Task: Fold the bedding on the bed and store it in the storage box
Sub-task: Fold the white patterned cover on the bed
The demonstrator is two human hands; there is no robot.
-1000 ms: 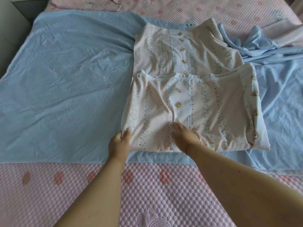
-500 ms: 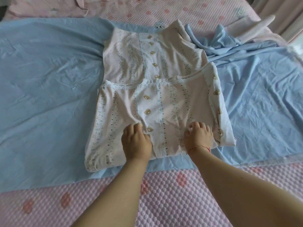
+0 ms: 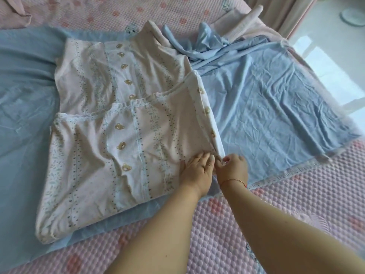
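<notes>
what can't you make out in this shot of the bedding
Head view:
- Storage box: nowhere in frame.
- Right hand fingertips: curled under at the patterned bedding corner, so the grip is unclear.
- Blue sheet: its left side is cut off by the frame edge.
- Under the folded bedding: hidden.

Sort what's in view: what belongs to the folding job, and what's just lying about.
Job:
- pink bear-print folded quilt cover
- blue bed sheet
- left hand, resting flat on the cover
- right hand, pinching the cover's corner

Lying about:
- pink quilted mattress pad
- white round object on floor
</notes>
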